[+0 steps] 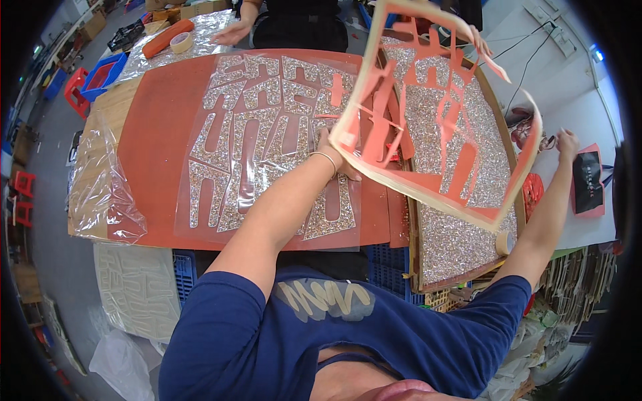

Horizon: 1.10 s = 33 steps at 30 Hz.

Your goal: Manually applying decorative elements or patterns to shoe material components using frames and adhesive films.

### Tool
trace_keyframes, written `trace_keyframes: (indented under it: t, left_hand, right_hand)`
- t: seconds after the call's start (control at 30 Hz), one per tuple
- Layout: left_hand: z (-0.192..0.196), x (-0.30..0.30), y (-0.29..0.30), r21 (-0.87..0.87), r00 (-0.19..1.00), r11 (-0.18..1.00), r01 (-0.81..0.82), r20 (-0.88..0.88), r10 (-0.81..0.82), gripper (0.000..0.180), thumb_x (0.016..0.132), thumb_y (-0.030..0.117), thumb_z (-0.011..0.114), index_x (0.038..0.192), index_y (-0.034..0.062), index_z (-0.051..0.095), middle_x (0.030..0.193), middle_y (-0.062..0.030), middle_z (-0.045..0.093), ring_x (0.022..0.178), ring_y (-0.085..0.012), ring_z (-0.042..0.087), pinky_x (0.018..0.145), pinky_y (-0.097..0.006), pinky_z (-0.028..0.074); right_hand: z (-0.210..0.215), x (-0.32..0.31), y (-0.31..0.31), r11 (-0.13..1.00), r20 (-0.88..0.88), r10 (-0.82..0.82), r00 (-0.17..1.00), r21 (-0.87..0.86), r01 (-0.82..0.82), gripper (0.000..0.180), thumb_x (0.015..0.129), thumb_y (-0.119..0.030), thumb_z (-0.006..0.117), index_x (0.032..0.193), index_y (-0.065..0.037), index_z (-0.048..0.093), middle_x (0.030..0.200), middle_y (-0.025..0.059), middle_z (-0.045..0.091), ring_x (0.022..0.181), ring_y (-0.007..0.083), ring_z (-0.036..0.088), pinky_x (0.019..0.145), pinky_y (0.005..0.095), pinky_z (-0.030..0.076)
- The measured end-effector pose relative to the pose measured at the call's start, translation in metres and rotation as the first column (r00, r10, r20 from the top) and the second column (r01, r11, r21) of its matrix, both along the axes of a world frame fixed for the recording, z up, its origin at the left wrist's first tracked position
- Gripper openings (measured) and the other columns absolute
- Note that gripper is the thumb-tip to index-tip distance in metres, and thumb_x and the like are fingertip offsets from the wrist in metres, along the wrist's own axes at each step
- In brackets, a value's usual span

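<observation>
A pale-edged stencil frame (401, 182) with red cut-out webbing is tilted up over the work surface, its right side blurred. My left hand (338, 155) grips its lower left corner, fingers partly hidden behind the frame. Under it lies a clear plastic sheet (187, 200) bearing glittery cut-out shapes (267, 174) on a red board (150, 160). My right hand (567, 144) is out at the far right, apart from the frame, its fingers drawn together; what they hold, if anything, is too small to name. Another person's hand (478, 43) is at the frame's upper edge.
A tray (461, 257) of silvery glitter stands right of the board, with a tape roll (504, 242) at its edge. Crumpled clear film (110, 194) lies at left. Across the table stands a person in black (301, 30). Beyond the tray is a red-and-black bag (588, 180).
</observation>
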State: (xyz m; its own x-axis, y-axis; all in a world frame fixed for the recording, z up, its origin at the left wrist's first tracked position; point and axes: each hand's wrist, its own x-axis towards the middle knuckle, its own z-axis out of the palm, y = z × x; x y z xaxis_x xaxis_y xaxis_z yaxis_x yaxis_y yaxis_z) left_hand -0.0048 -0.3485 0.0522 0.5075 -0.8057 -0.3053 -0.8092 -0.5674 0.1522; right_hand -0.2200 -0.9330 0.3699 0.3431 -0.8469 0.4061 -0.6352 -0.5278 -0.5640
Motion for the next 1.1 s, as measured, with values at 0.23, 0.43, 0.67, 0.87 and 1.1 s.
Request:
trace_keyframes:
  t: [0.23, 0.43, 0.67, 0.87, 1.1]
  left_hand:
    - [0.008, -0.003, 0.031, -0.051, 0.967, 0.977, -0.208, 0.141, 0.213, 0.119, 0.048, 0.077, 0.069, 0.138, 0.0045, 0.038, 0.147, -0.0166, 0.026, 0.134, -0.0333, 0.025, 0.106, -0.046, 0.025]
    - [0.018, -0.016, 0.014, -0.033, 0.99, 0.995, -0.093, 0.1, 0.095, 0.117, 0.054, 0.079, 0.064, 0.138, 0.0028, 0.037, 0.147, -0.0179, 0.027, 0.135, -0.0345, 0.026, 0.106, -0.045, 0.026]
    - [0.013, 0.006, 0.042, -0.192, 0.992, 0.975, -0.115, 0.035, 0.124, 0.087, 0.061, 0.069, 0.066, 0.131, 0.0225, 0.046, 0.143, -0.0308, 0.024, 0.13, -0.0444, 0.031, 0.106, -0.048, 0.026]
    - [0.024, 0.02, 0.033, -0.128, 0.991, 0.983, -0.129, -0.036, 0.125, 0.094, 0.061, 0.075, 0.062, 0.133, 0.0173, 0.044, 0.144, -0.038, 0.013, 0.135, -0.0493, 0.018, 0.11, -0.051, 0.018]
    - [0.007, 0.019, 0.037, -0.119, 0.977, 0.972, -0.202, 0.047, 0.209, 0.098, 0.064, 0.073, 0.061, 0.138, 0.0132, 0.038, 0.146, -0.0339, 0.013, 0.138, -0.0458, 0.01, 0.108, -0.061, 0.007]
  right_hand:
    - [-0.095, 0.149, 0.28, 0.596, -0.119, 0.747, 0.654, -0.317, -0.738, 0.023, 0.084, -0.011, 0.051, 0.102, -0.003, 0.063, 0.099, 0.016, 0.063, 0.091, 0.0293, 0.06, 0.08, 0.0355, 0.045]
    - [-0.274, 0.215, 0.455, 0.074, -0.682, 0.7, 0.21, -0.223, -0.972, 0.013, 0.077, -0.014, 0.058, 0.085, -0.005, 0.062, 0.091, 0.0104, 0.062, 0.093, 0.0277, 0.056, 0.084, 0.0396, 0.044]
    - [-0.269, 0.08, 0.463, 0.235, -0.593, 0.759, 0.27, -0.137, -0.962, 0.062, 0.075, -0.018, 0.065, 0.126, 0.007, 0.041, 0.137, 0.028, 0.036, 0.129, 0.04, 0.033, 0.103, 0.054, 0.029]
    - [-0.279, -0.029, 0.366, 0.425, -0.714, 0.573, 0.402, -0.16, -0.891, 0.049, 0.073, 0.005, 0.053, 0.122, 0.0, 0.052, 0.128, 0.0173, 0.052, 0.125, 0.0353, 0.043, 0.109, 0.0516, 0.024]
    - [-0.255, -0.065, 0.382, 0.665, -0.513, 0.495, 0.701, -0.297, -0.686, 0.038, 0.071, 0.009, 0.05, 0.107, 0.0, 0.06, 0.117, 0.0185, 0.057, 0.115, 0.0376, 0.05, 0.101, 0.0485, 0.036]
